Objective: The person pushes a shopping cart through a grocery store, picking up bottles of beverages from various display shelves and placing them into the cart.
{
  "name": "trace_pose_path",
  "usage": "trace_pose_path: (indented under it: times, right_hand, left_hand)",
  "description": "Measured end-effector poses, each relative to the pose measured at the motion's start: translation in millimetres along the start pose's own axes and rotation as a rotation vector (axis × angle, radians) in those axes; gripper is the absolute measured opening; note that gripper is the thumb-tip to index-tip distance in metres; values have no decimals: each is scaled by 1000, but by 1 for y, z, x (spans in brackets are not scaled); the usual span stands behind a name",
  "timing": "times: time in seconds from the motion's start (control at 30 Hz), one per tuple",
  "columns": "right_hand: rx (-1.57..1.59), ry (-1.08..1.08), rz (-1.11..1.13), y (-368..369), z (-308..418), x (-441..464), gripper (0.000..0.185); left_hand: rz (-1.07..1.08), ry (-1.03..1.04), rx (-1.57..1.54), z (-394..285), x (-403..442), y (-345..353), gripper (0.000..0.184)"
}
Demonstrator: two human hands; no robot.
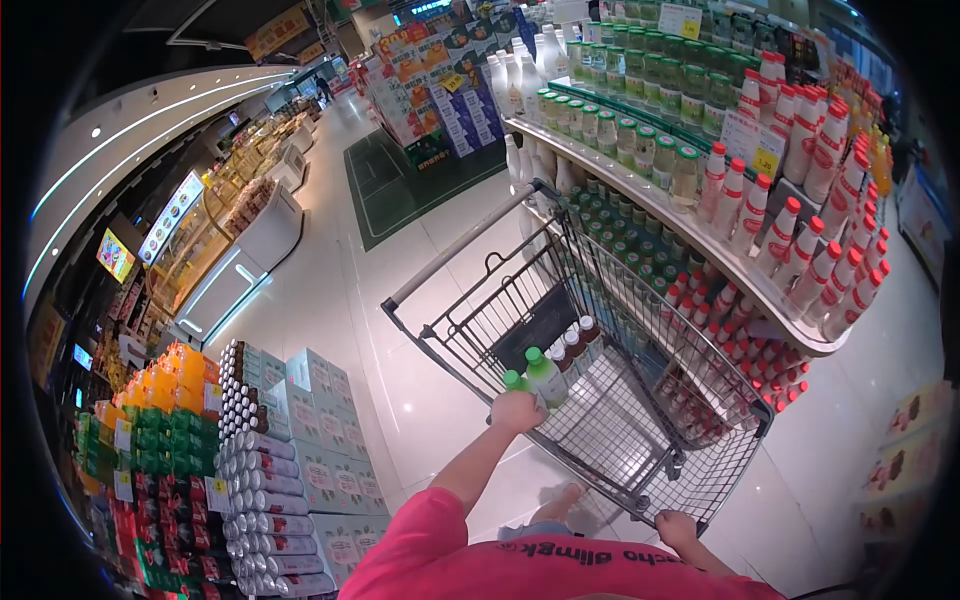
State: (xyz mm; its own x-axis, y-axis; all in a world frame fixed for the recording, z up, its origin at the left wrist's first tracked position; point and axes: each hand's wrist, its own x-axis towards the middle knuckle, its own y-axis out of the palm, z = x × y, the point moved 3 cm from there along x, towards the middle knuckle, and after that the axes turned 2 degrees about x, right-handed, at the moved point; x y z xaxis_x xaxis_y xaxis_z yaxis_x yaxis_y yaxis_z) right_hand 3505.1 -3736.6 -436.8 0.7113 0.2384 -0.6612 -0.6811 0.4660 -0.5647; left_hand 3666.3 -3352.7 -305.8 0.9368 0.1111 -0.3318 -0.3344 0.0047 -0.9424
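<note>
A wire shopping cart stands in front of me. My left hand is closed on its near side rim, close to two green-capped bottles inside. Beside those bottles, several bottles with white caps stand against the dark panel of the cart. Farther right, my right hand is closed on the cart's rim near its corner. The cart's handle bar is at the far left end, touched by neither hand.
A shelf with green-capped and red-capped bottles runs close along the cart's far side. Stacked cans, cartons and soda bottles stand at the left. Behind them is a lit counter.
</note>
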Motion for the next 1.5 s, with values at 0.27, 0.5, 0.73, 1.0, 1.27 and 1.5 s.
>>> trace_pose_path:
  times: [0.27,0.5,0.73,1.0,1.27,1.5]
  right_hand:
    - [5,-61,-203,-2,4,-4,35]
    - [31,-66,-260,-9,4,-2,35]
    - [60,-109,-343,-18,2,5,33]
    - [53,-92,-340,-29,3,11,30]
    - [75,-132,-376,-36,10,7,30]
    - [75,-151,-445,-31,7,8,26]
  left_hand:
    - [-41,7,-1,-6,2,-5,34]
    - [19,4,37,-7,13,0,39]
    - [9,50,25,-9,26,1,37]
    - [138,45,72,-16,42,-1,38]
    - [140,54,110,-16,48,3,35]
    - [44,148,100,-15,49,6,37]
